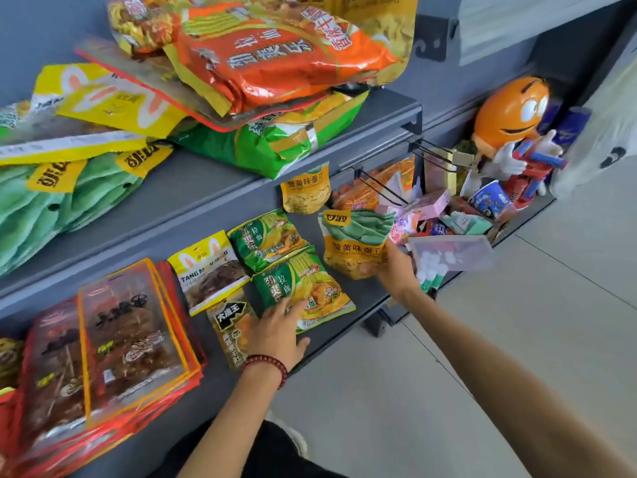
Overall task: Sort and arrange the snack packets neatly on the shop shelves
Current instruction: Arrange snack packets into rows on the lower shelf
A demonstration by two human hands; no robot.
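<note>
Head view: right hand (393,270) grips a yellow bean packet (351,251) at the right end of the lower shelf (367,297), while left hand (275,334), fingers straight, presses a green noodle packet (305,288) that a nudge could slide off the front edge.

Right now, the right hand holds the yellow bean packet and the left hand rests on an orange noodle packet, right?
No. The head view shows the left hand resting on a green noodle packet, not an orange one. The right hand does hold the yellow bean packet.
</note>
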